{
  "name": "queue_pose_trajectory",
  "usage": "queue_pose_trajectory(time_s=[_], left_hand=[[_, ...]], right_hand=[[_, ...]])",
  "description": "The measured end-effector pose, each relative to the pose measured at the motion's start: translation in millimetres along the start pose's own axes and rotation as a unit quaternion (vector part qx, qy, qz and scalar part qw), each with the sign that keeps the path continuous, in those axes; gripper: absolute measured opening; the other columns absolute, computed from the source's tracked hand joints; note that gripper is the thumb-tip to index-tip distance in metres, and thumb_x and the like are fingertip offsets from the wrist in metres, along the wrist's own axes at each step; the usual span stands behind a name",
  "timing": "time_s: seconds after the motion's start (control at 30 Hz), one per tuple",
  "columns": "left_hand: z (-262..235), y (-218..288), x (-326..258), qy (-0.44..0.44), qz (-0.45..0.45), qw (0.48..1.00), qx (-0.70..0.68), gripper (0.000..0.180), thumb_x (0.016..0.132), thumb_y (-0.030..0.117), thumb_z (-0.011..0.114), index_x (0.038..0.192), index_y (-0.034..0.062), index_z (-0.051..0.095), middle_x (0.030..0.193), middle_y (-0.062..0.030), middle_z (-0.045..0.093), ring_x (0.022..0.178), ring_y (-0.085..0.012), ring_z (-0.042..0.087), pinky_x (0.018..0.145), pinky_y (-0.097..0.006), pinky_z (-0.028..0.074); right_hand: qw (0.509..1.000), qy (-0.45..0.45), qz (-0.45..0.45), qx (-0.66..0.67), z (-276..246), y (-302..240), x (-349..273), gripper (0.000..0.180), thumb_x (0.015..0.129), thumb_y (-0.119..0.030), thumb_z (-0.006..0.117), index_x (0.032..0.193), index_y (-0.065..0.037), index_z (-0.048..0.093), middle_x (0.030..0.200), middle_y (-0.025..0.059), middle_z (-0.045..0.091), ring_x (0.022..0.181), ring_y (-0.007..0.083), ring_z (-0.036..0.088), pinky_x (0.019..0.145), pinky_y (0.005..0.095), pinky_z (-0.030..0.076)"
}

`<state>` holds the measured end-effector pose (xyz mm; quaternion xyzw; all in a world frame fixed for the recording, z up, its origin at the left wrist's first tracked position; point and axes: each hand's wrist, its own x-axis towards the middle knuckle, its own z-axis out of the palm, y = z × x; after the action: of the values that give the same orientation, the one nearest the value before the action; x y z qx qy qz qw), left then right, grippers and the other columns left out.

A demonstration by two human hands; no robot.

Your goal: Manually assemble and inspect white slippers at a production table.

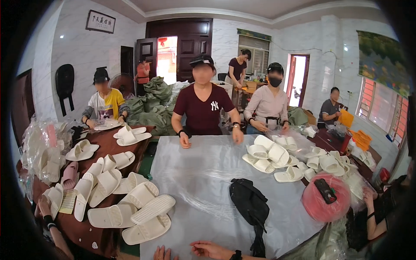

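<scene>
My left hand [163, 254] shows only in part at the lower edge. Its fingers lie stretched out on the plastic-covered table [195, 173], holding nothing. Just to its right, my right hand [211, 250] rests low over the same sheet, its fingers loosely bent and apart, with nothing seen in them. A black band [236, 255] circles my right wrist. Nearest to my hands on the left are cream slippers, one of them [146, 229] lying at the table's edge. A black sling bag [249, 201] lies beyond my right hand, its strap [258, 240] trailing toward me.
More cream slippers [106, 186] cover the brown table on the left; others [268, 154] are heaped at right. A phone [325, 190] lies on a pink plastic roll [318, 208]. Across the table stands a person in maroon [203, 106]. Co-workers' hands [43, 207] reach in at both sides.
</scene>
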<state>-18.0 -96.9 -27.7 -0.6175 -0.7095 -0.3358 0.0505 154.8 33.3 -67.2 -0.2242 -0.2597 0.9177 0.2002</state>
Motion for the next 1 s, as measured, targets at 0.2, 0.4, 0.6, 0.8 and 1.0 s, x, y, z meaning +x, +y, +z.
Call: queue_pose_trajectory(time_s=[0.2, 0.4, 0.6, 0.8, 1.0], left_hand=[[2, -1, -2, 0.002, 0.002, 1.000, 0.015, 0.032, 0.079, 0.014, 0.060, 0.105, -0.0039, 0.056, 0.114, -0.0233, 0.051, 0.105, -0.0407, 0.046, 0.091, -0.046, 0.036], [7, 0, 1, -0.029, 0.023, 0.999, 0.022, 0.031, 0.081, 0.014, 0.058, 0.104, -0.0052, 0.057, 0.114, -0.0237, 0.052, 0.107, -0.0397, 0.046, 0.092, -0.046, 0.035], [0, 6, -1, -0.061, 0.026, 0.997, 0.029, 0.033, 0.085, 0.017, 0.052, 0.106, -0.0078, 0.056, 0.117, -0.0272, 0.049, 0.111, -0.0411, 0.044, 0.094, -0.047, 0.035], [2, 10, 4, -0.069, 0.024, 0.997, 0.037, 0.039, 0.086, 0.024, 0.050, 0.109, -0.0068, 0.056, 0.118, -0.0274, 0.048, 0.111, -0.0404, 0.045, 0.095, -0.045, 0.035], [2, 10, -1, -0.098, -0.001, 0.993, 0.072, 0.038, 0.088, 0.025, 0.049, 0.113, -0.0027, 0.055, 0.119, -0.0241, 0.049, 0.113, -0.0384, 0.044, 0.095, -0.045, 0.036]], right_hand=[[1.000, 0.021, 0.005, 0.004, 10, -3, -5, 0.019, 0.090, -0.017, 0.050, 0.102, -0.005, 0.056, 0.084, 0.0045, 0.061, 0.071, 0.0132, 0.059, 0.064, 0.0271, 0.049], [0.999, 0.008, -0.026, -0.018, 12, -8, -10, 0.020, 0.090, -0.018, 0.049, 0.103, -0.004, 0.056, 0.086, 0.0043, 0.061, 0.075, 0.0123, 0.059, 0.067, 0.0264, 0.049], [0.985, -0.101, -0.109, -0.084, -32, 28, 31, 0.024, 0.091, -0.020, 0.047, 0.107, -0.004, 0.054, 0.089, 0.0061, 0.061, 0.076, 0.0151, 0.058, 0.072, 0.0319, 0.049], [0.995, -0.022, 0.012, -0.091, 9, -4, 2, 0.031, 0.088, -0.026, 0.051, 0.111, -0.005, 0.053, 0.095, 0.0069, 0.059, 0.080, 0.0161, 0.056, 0.073, 0.0337, 0.048], [0.995, -0.046, -0.009, -0.084, 1, 6, 6, 0.031, 0.088, -0.026, 0.052, 0.111, -0.006, 0.054, 0.093, 0.0059, 0.059, 0.078, 0.0156, 0.055, 0.071, 0.0329, 0.048]])
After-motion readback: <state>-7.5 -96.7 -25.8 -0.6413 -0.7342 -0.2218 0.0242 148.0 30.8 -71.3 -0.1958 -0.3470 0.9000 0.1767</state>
